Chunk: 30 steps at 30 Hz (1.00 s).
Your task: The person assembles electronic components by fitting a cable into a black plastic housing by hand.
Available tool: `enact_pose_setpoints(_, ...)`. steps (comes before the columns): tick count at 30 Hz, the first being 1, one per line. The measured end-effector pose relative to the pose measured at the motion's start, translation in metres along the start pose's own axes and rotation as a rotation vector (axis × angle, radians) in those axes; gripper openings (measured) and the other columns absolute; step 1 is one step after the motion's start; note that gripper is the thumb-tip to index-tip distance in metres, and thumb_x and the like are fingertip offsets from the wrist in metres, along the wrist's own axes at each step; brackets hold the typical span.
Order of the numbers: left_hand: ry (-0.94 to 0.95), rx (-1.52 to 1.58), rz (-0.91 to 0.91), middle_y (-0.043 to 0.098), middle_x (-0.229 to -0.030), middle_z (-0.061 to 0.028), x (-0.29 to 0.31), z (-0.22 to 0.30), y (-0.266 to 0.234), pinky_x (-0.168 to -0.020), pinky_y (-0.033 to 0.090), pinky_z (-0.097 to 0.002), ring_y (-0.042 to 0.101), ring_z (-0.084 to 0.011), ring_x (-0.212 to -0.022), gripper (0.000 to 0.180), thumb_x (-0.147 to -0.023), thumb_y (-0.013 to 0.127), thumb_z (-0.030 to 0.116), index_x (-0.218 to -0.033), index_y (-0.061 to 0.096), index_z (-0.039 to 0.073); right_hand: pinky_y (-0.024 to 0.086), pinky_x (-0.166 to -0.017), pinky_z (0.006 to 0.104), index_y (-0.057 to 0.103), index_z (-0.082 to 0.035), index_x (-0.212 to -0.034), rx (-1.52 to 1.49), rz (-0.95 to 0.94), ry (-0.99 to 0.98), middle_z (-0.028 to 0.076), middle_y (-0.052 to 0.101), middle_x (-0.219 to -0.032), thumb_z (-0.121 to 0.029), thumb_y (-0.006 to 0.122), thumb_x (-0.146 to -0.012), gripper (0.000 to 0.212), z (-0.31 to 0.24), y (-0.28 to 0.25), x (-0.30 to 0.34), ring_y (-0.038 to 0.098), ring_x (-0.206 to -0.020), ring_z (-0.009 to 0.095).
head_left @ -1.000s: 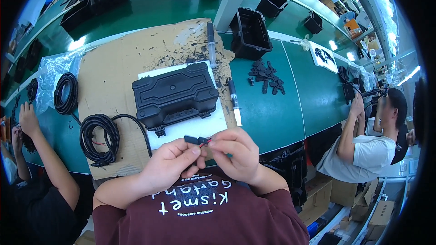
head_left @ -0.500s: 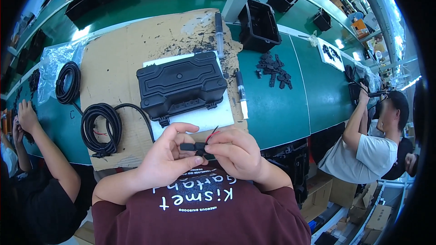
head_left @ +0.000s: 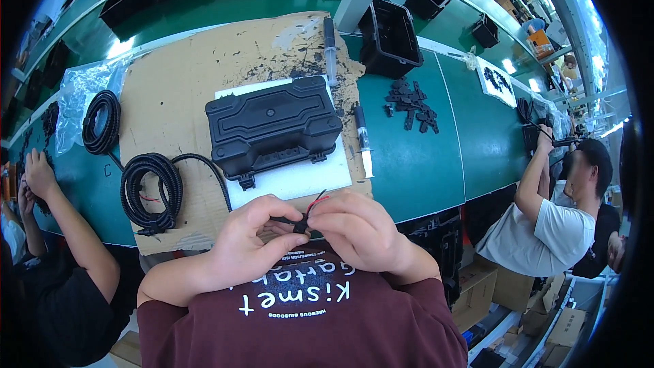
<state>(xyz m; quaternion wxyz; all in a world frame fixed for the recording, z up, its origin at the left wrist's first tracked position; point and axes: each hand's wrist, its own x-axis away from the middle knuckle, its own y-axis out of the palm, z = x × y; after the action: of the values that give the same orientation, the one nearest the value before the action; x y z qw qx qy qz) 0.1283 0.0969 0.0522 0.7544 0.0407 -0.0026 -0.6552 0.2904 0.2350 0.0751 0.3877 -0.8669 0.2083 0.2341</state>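
Note:
Close to my chest, both hands grip a small black connector-like piece (head_left: 300,224) with thin red and black wires (head_left: 317,200) sticking up from it. My left hand (head_left: 253,235) is closed around its left part, thumb and fingers pinching it and hiding much of it. The fingertips of my right hand (head_left: 354,228) pinch its right end by the wires. Beyond my hands a closed black plastic case (head_left: 272,123) lies on a white foam sheet (head_left: 293,187). From a coil of black corrugated tubing (head_left: 126,194), a length runs toward my left hand, where its end is hidden.
Under the foam lies stained cardboard (head_left: 167,95). Two syringes, one upper (head_left: 330,51) and one lower (head_left: 362,138), lie along its right side. Black flat parts (head_left: 412,105), an open black bin (head_left: 392,41) and another cable coil (head_left: 102,123) are around. Co-workers sit on both sides.
My left fingers have closed further over the black piece, covering its left part, which showed before. My right hand has shifted only slightly; the case and coils stay put.

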Motion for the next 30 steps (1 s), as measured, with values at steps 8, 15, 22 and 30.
enact_pose_setpoints(8, 0.078, 0.013, -0.021, 0.059, -0.097, -0.0102, 0.0, 0.007, -0.003, -0.078, 0.057, -0.0283, 0.066, -0.0177, -0.087, 0.027, -0.083, 0.069, -0.004, -0.105, 0.055, 0.001, 0.053, -0.072, 0.0339, 0.06, 0.0, -0.097, -0.304, -0.028, 0.178, 0.014, 0.062, -0.098, -0.001, 0.075, -0.076, 0.025, 0.004, -0.004, 0.0, 0.064, -0.085, 0.027)
enact_pose_setpoints(15, 0.058, -0.015, -0.073, 0.058, -0.099, -0.0109, 0.0, 0.008, -0.007, -0.078, 0.058, -0.0285, 0.066, -0.0182, -0.088, 0.03, -0.082, 0.07, -0.003, -0.107, 0.053, 0.001, 0.052, -0.071, 0.0341, 0.061, -0.001, -0.098, -0.268, -0.021, 0.185, 0.014, 0.063, -0.099, -0.002, 0.075, -0.075, 0.027, 0.006, 0.002, 0.005, 0.064, -0.084, 0.027)
enact_pose_setpoints(22, 0.047, -0.081, -0.131, 0.048, -0.111, -0.0111, -0.003, 0.014, -0.011, -0.08, 0.058, -0.0271, 0.06, -0.0182, -0.099, 0.031, -0.081, 0.071, -0.002, -0.106, 0.053, 0.001, 0.051, -0.068, 0.0344, 0.063, -0.001, -0.095, -0.177, -0.007, -0.005, 0.012, 0.063, -0.095, -0.004, 0.075, -0.072, 0.025, 0.012, 0.003, 0.001, 0.063, -0.082, 0.027)
enact_pose_setpoints(30, 0.017, -0.164, -0.234, 0.045, -0.113, -0.0103, -0.01, 0.017, -0.018, -0.078, 0.058, -0.0253, 0.058, -0.0167, -0.1, 0.03, -0.08, 0.071, -0.002, -0.105, 0.054, 0.002, 0.05, -0.066, 0.034, 0.063, 0.002, -0.094, -0.123, 0.011, -0.126, 0.012, 0.062, -0.094, -0.003, 0.071, -0.073, 0.023, 0.016, 0.012, 0.005, 0.064, -0.08, 0.026)
